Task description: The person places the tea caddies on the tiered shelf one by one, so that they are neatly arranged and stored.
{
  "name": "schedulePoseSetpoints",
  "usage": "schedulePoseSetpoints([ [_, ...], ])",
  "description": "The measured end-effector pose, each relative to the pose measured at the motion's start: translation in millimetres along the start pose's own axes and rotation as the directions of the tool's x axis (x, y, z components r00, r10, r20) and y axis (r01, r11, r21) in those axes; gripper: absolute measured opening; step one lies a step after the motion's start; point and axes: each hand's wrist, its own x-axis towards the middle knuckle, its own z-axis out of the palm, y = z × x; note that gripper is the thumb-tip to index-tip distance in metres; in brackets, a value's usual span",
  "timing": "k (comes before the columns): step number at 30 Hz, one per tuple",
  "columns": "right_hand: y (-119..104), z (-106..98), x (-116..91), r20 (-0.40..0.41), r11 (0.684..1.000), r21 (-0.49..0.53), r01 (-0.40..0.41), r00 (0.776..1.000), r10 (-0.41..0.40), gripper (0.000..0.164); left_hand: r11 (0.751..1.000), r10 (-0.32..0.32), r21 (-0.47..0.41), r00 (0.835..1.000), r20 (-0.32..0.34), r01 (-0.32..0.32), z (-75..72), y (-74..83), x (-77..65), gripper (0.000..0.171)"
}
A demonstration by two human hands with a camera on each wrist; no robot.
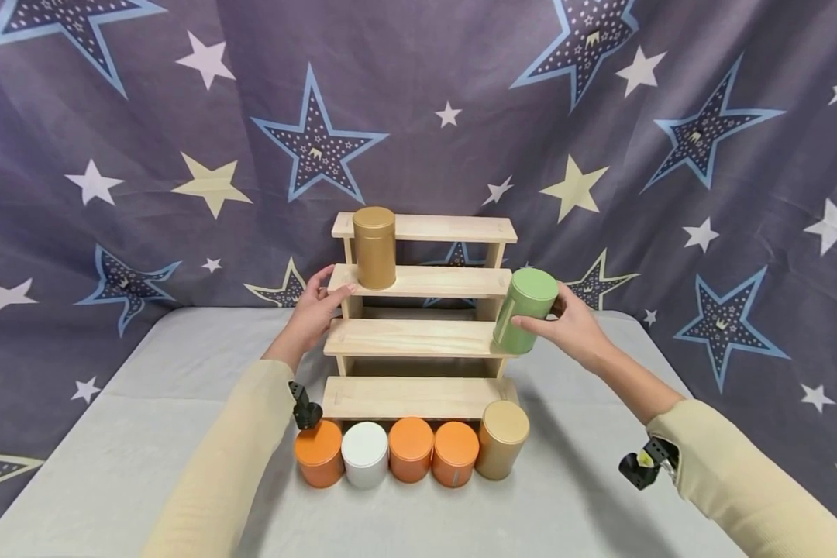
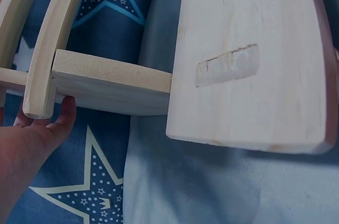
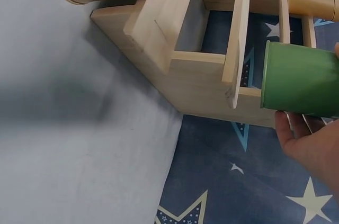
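A stepped wooden rack [image 1: 418,337] with several tiers stands in the middle of the table. My left hand [image 1: 317,307] grips the left end of its second board from the top, also visible beside the board in the left wrist view. On that same board, near the left hand, a gold tin [image 1: 374,252] stands upright. My right hand [image 1: 565,324] holds a green tin [image 1: 526,310], slightly tilted, at the rack's right end. In the right wrist view the green tin [image 3: 302,80] is close to the boards; whether it touches one I cannot tell.
Before the lowest tier stands a row of tins: an orange tin [image 1: 318,457], a white tin [image 1: 365,457], two more orange tins [image 1: 411,453] and a pale gold tin [image 1: 502,442]. A star-patterned curtain [image 1: 418,101] hangs behind the pale-covered table [image 1: 146,418].
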Motion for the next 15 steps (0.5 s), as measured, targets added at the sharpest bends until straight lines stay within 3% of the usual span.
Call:
schedulePoseSetpoints([
  [8,-7,6,9,0.002,1.0,0.024,0.011,1.0,-0.011,0.074,1.0,0.021,0.011,1.0,-0.016,-0.021,-8.3,-20.6,22.8,0.078],
  [15,-11,10,17,-0.003,0.999,0.044,0.006,1.0,-0.006,0.075,1.0,0.023,0.007,1.0,-0.019,-0.023,-8.1,-22.1,22.3,0.077],
])
